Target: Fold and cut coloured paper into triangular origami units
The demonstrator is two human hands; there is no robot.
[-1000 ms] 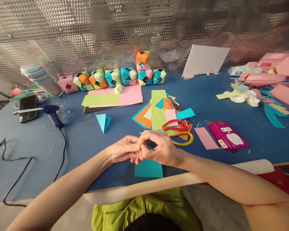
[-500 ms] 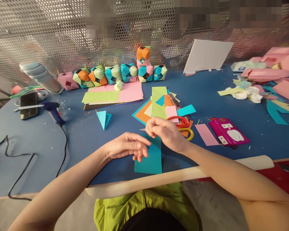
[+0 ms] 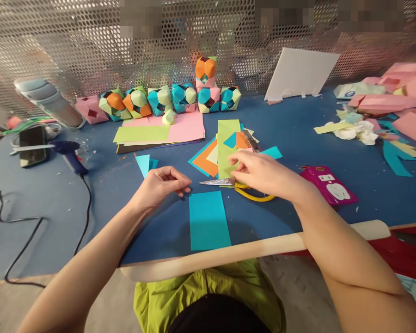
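Hands: drawn apart since the earlier frame, baring teal sheet.
Left hand: loosely curled; pinch or nothing, cannot tell.
Right hand: half-curled over scissors; grip uncertain.
Blades: likely to snag green strip if dragged rather than lifted.
Cream edge: just beyond sheet's near side.
Blue tabletop: room leftward; cluttered beyond scissors.

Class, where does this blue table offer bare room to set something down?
Apart from tiny scraps: between the black cord and left forearm, and between the white board and central paper pile. It is crowded around that pile, with scissors by the right hand.
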